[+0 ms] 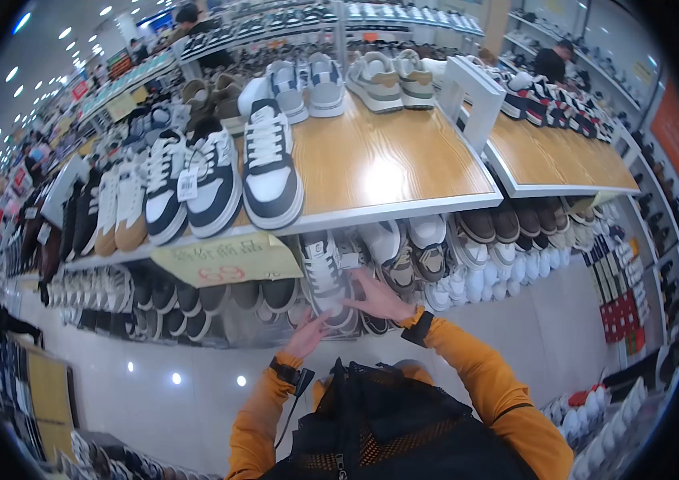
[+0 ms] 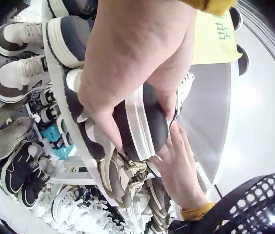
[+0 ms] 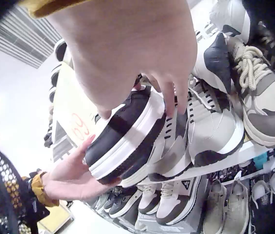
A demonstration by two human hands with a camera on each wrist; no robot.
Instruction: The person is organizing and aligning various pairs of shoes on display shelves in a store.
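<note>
Both hands hold one grey, white and dark sneaker (image 1: 323, 276) at the front edge of the shelf. My left hand (image 1: 305, 336) is at its near, toe end; the left wrist view shows thumb and fingers on either side of the dark toe and white sole (image 2: 138, 122). In the right wrist view, that left hand (image 3: 72, 178) has its palm under the toe and its thumb above. My right hand (image 1: 383, 300) grips the sneaker farther back, its thumb and fingers spread over the upper (image 3: 123, 124).
Above the hands, a wooden display shelf (image 1: 387, 164) bears sneakers, one with a white tag (image 1: 187, 184). A yellow price sign (image 1: 227, 258) hangs from its edge. More shoes (image 1: 427, 248) line the lower shelf to the right. Pale tiled floor (image 1: 155, 400) lies below.
</note>
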